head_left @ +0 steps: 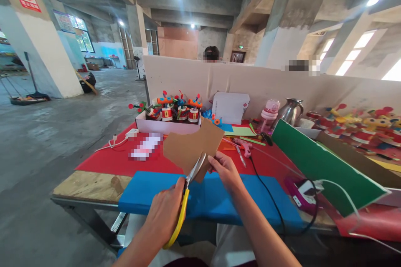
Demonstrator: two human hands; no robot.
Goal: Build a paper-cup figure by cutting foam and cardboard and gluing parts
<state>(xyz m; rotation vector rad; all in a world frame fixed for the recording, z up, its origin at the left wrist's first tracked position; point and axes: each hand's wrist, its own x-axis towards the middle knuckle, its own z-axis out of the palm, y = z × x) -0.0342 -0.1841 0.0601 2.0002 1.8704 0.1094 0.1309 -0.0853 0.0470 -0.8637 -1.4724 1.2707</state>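
Observation:
A pair of yellow-handled scissors [181, 221] is in my left hand [166, 210], whose fingers wrap round the handles. Its blades meet the lower edge of a brown cardboard piece [188, 146] with a curved, irregular outline. My right hand [226, 171] pinches that cardboard at its lower right edge, close beside the blade tips. The cardboard is held up above the red and blue table covering [140, 187]. Part of the scissors' handles is hidden behind my left fingers.
A white box [169, 127] of colourful figures stands at the back. To the right lie a pink glue gun [243, 146], a pen [241, 156], a purple power strip [300, 196] with cords, and a green board [326, 167]. A metal jug [290, 110] and pink bottle [270, 114] stand behind.

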